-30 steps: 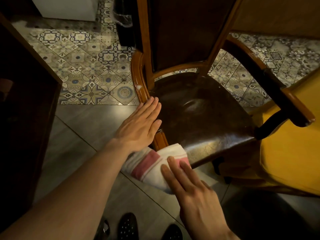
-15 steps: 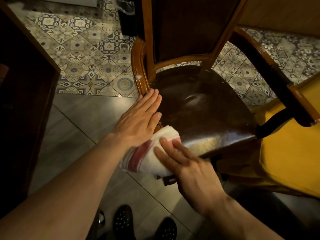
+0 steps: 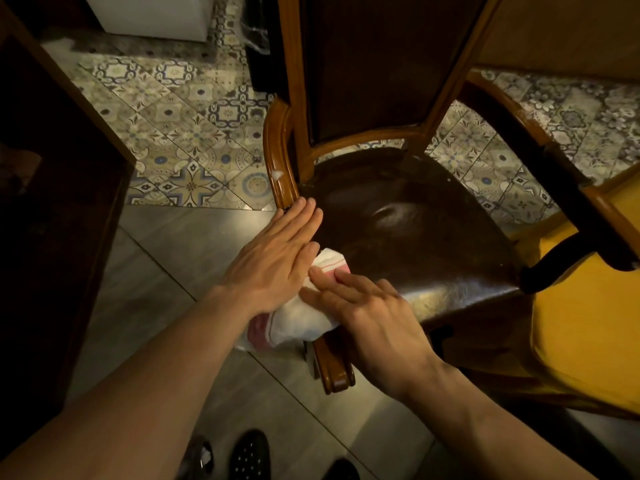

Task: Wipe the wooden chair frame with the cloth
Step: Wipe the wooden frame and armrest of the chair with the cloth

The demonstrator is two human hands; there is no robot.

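Note:
A wooden chair with a dark leather seat (image 3: 415, 237) stands in front of me, its orange-brown left armrest (image 3: 278, 157) running toward me. A white cloth with red stripes (image 3: 294, 320) is draped over the front part of that armrest. My left hand (image 3: 273, 265) lies flat on the armrest over the cloth's left side, fingers straight and together. My right hand (image 3: 367, 313) presses flat on the cloth from the right, fingers extended. The armrest's front end (image 3: 334, 372) sticks out below the cloth. A small white smear (image 3: 278, 174) sits on the armrest further back.
The right armrest (image 3: 561, 181) curves along the right. A yellow cloth (image 3: 585, 323) hangs at the right. A dark wooden cabinet (image 3: 59, 202) fills the left. Patterned floor tiles (image 3: 187, 133) lie beyond grey ones. Black shoes (image 3: 249, 455) show at the bottom.
Both hands and the cloth have slid back along the left armrest, away from me, uncovering its front end. My right hand has closed in beside my left.

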